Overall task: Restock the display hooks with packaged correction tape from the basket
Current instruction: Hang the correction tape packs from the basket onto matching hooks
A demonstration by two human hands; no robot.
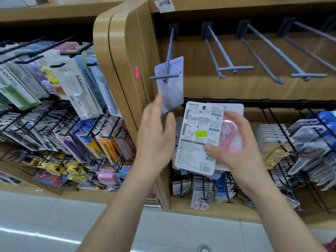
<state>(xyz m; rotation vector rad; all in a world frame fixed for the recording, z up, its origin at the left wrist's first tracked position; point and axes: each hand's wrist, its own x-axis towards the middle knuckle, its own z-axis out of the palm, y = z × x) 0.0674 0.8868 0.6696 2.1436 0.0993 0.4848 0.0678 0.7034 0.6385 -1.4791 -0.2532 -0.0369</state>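
Right hand [234, 151] grips a stack of correction tape packets [196, 135], thumb pressed on the front card. A pink dispenser [229, 135] behind reads "Campus". Up-left of that grip, the left hand [154, 135] reaches a lilac packet [172, 91] hanging on the leftmost hook [169, 51]. Blur hides whether it pinches. Farther left, packs [80, 84] read "KAACA".

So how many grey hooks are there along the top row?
4: the leftmost hook carries one package; three bare ones follow rightward: second hook, third hook, fourth hook. A fifth may sit at the right edge.
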